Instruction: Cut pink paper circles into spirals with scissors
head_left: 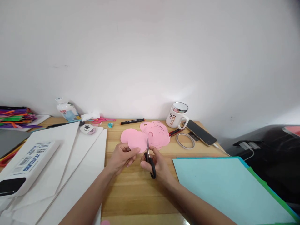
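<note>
Between thumb and fingers, my left hand (124, 156) pinches a round piece of pink paper (137, 142) by its lower edge. Black-handled scissors (151, 164) are in my right hand (159, 165), with the fingers around the handles. Their blades point up and lie at the right edge of the pink piece; whether they bite into it I cannot tell. Behind the blades is a pile of cut pink paper shapes (160, 134), some with holes. Another pink round (126, 135) shows at the left, partly covered by the held piece.
White sheets (86, 168) and a white boxy device (28, 167) cover the left side. Light-blue paper (211, 184) lies at the right. A mug (177, 115), a tape roll (185, 141), a phone (201, 132), a black marker (132, 122) and pink scissors (104, 119) sit toward the wall.
</note>
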A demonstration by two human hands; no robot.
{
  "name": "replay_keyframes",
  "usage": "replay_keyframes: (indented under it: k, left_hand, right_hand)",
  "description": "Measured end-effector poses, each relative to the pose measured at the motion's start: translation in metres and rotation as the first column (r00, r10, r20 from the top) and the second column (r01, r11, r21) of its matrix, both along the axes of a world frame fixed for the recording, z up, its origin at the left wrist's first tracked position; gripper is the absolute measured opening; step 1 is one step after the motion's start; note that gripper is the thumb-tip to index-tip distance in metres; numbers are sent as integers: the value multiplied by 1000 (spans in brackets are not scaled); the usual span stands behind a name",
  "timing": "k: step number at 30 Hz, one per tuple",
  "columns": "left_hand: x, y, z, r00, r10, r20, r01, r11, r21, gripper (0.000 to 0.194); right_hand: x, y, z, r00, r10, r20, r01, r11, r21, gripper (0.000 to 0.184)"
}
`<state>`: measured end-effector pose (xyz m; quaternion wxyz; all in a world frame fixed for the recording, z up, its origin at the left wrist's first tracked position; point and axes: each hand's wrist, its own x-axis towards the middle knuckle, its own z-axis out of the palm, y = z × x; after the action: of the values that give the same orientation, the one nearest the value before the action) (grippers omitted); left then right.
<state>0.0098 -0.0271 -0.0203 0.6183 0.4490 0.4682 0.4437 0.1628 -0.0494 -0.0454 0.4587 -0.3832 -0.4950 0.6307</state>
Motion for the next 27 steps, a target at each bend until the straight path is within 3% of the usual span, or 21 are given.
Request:
replay_keyframes:
  k: [10, 27]
  left_hand:
    - [3, -2, 5, 1000, 0, 31, 1, 1000, -16, 31]
    - [1, 0, 0, 998, -32, 50, 31, 999, 22, 31]
  right_hand:
    - [0, 0, 1, 998, -2, -55, 2, 1000, 1, 58]
    - [1, 0, 0, 1000, -30, 1, 30, 999, 24, 53]
